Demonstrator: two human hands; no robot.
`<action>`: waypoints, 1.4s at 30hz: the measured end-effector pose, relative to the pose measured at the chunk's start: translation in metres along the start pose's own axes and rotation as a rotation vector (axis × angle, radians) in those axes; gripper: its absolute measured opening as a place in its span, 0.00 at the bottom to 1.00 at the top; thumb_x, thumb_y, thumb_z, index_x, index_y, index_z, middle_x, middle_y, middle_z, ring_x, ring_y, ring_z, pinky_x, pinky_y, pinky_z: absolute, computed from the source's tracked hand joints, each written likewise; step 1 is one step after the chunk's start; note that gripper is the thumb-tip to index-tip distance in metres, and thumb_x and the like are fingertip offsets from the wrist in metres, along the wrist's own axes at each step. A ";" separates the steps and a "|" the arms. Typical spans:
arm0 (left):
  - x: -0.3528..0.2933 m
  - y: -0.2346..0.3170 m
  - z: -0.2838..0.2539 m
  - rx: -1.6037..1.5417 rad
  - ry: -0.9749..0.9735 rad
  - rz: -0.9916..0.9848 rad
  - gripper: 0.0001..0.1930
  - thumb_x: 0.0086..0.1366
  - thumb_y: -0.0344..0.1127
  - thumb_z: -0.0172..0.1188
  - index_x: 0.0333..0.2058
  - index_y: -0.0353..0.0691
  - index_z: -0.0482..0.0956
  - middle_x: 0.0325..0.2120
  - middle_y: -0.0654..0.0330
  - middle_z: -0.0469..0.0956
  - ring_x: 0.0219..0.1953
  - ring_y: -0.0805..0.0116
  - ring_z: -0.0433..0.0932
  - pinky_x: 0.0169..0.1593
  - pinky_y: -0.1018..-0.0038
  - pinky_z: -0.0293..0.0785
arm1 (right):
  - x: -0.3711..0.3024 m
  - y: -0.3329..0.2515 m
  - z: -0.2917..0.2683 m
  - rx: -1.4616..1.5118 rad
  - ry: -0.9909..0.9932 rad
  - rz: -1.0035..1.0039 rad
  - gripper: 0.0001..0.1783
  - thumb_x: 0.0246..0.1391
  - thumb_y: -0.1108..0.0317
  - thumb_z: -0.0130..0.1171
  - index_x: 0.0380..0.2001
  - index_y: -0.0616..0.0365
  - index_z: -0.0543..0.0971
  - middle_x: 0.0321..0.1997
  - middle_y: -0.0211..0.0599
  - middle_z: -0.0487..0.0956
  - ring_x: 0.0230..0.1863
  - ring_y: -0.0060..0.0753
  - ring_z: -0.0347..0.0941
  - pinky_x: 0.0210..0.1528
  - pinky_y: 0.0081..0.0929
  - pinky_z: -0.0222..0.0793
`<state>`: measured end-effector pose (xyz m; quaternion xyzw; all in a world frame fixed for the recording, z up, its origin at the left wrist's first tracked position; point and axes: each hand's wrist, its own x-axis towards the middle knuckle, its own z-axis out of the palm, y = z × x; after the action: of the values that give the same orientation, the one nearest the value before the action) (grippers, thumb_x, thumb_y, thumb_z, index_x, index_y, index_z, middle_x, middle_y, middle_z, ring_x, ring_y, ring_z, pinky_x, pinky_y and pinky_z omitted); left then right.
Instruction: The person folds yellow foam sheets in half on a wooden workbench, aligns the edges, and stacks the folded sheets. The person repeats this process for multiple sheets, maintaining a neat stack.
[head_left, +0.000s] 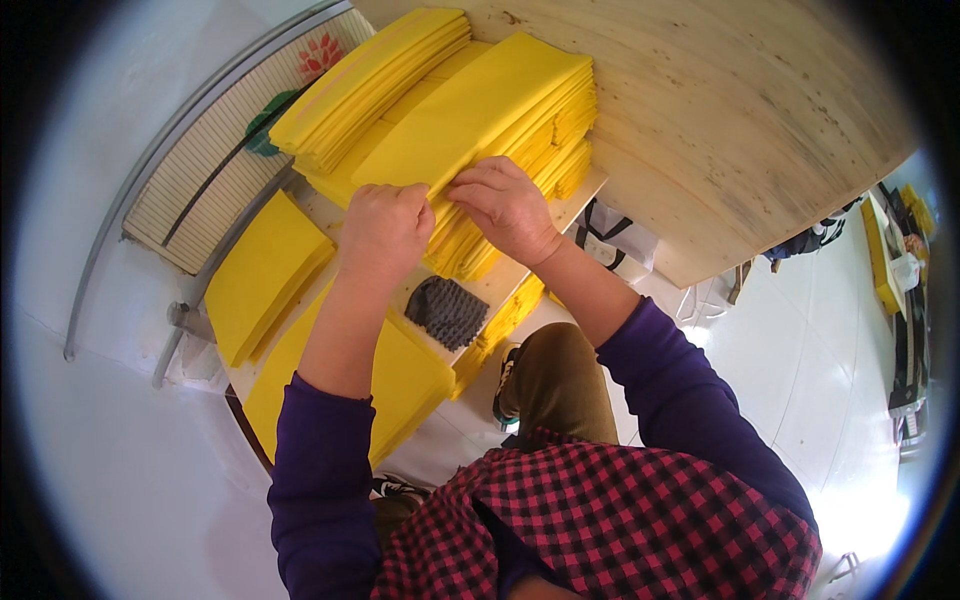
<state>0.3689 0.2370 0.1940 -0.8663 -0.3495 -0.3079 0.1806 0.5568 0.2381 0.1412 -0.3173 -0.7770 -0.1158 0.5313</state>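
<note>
A tall stack of folded yellow sheets [475,105] lies in front of me; whether they are cloth or paper I cannot tell. At its near edge my left hand [388,232] is closed, thumb and fingers pinching the yellow edge. Just to the right, my right hand [505,208] also has its fingers pressed together on that edge. The fingertips of both hands are partly hidden. Below the stack, between my forearms, lies a dark grey ribbed cloth [447,312].
Another yellow pile [375,85] leans at the far left. Flat yellow sheets [265,275] lie near my left forearm. A wooden board [740,120] stands beyond the stack. At left is a slatted panel with a metal rail [130,200]. A white bag [620,240] sits below the board.
</note>
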 end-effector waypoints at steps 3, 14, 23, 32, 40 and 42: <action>0.000 0.002 0.000 0.007 -0.007 -0.001 0.04 0.53 0.30 0.59 0.25 0.36 0.77 0.20 0.53 0.77 0.26 0.54 0.77 0.36 0.62 0.71 | -0.001 0.000 0.001 0.006 0.004 0.004 0.12 0.38 0.77 0.65 0.32 0.53 0.82 0.37 0.33 0.80 0.43 0.42 0.72 0.45 0.32 0.71; -0.020 0.004 -0.003 -0.037 0.028 -0.050 0.19 0.58 0.36 0.59 0.47 0.35 0.74 0.43 0.50 0.78 0.49 0.53 0.74 0.55 0.59 0.66 | -0.010 -0.012 -0.020 0.042 0.038 0.037 0.16 0.41 0.77 0.66 0.37 0.56 0.80 0.44 0.36 0.78 0.44 0.44 0.72 0.47 0.35 0.69; -0.067 0.004 -0.017 -0.133 0.107 -0.159 0.25 0.62 0.38 0.56 0.56 0.33 0.67 0.56 0.45 0.69 0.59 0.46 0.65 0.63 0.54 0.57 | -0.053 -0.035 -0.042 0.083 0.000 0.194 0.15 0.45 0.76 0.64 0.40 0.57 0.79 0.45 0.39 0.78 0.45 0.46 0.71 0.48 0.37 0.68; -0.209 0.004 -0.052 -0.180 0.111 -0.548 0.23 0.65 0.32 0.53 0.57 0.31 0.66 0.57 0.44 0.67 0.61 0.45 0.63 0.63 0.58 0.57 | -0.130 -0.075 -0.025 0.272 -0.230 0.364 0.13 0.48 0.78 0.60 0.39 0.59 0.78 0.44 0.42 0.78 0.46 0.48 0.72 0.50 0.37 0.67; -0.366 0.014 -0.097 -0.032 0.128 -1.005 0.20 0.67 0.30 0.50 0.56 0.32 0.68 0.56 0.46 0.69 0.61 0.51 0.65 0.63 0.63 0.58 | -0.181 -0.083 0.012 0.318 -0.346 0.507 0.03 0.51 0.76 0.59 0.31 0.62 0.79 0.33 0.42 0.79 0.36 0.42 0.76 0.40 0.31 0.71; -0.391 0.022 -0.110 -0.014 0.136 -1.078 0.20 0.68 0.31 0.49 0.56 0.31 0.68 0.56 0.47 0.69 0.61 0.51 0.65 0.63 0.64 0.58 | -0.180 -0.078 0.032 0.319 -0.411 0.609 0.06 0.51 0.70 0.60 0.31 0.61 0.78 0.32 0.43 0.78 0.38 0.48 0.74 0.41 0.37 0.70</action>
<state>0.1184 -0.0295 0.0151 -0.5435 -0.7297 -0.4146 0.0137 0.5266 0.1281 -0.0212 -0.4631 -0.7458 0.2351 0.4173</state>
